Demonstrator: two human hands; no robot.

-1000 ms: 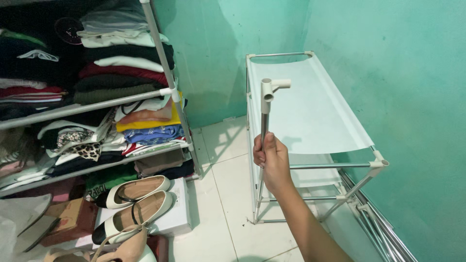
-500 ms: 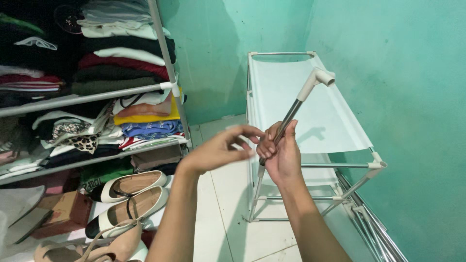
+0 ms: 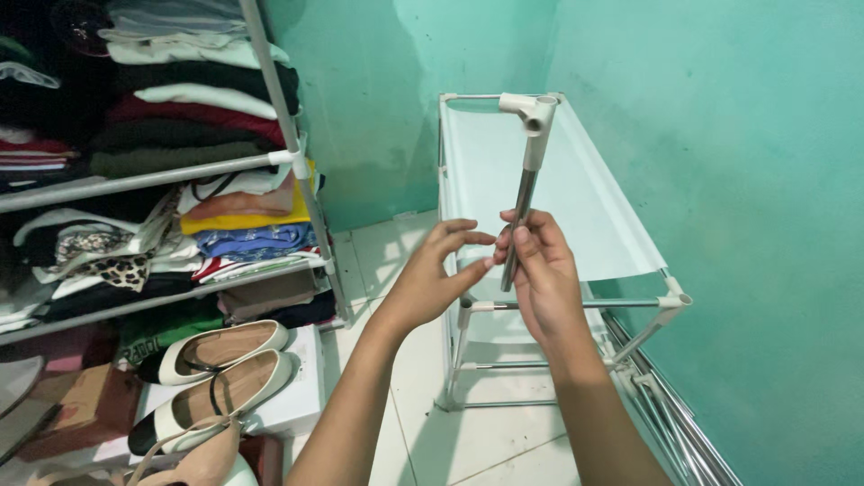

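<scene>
Centre of frame, I've got a thin metal rod (image 3: 520,216), smooth and grey, capped at its top end by a white plastic connector (image 3: 531,110) with stubby round sockets. My right hand (image 3: 540,270) is curled closed around the rod's lower part, fingers wrapped tight. My left hand (image 3: 432,274) sits just beside it, partly open, thumb and fingertips pinching toward the rod's lower end; I can't tell whether they actually grip it.

The rod's long axis runs nearly upright, leaning slightly right at the top, connector end pointing up toward the frame's upper middle.

Behind it stands a rack (image 3: 576,297) of metal tubes and white joints, with a pale fabric shelf (image 3: 558,198) stretched taut across it, nothing on it. Walls are flat teal, the floor (image 3: 396,252) glossy white tile.

Left of frame, a tubular shelf unit (image 3: 288,157) holds folded clothes (image 3: 180,117) in stacks, dark and white up top, yellow, blue and patterned below. At lower left, cream flat shoes (image 3: 216,369) with black trim rest on a white box (image 3: 297,405).
</scene>
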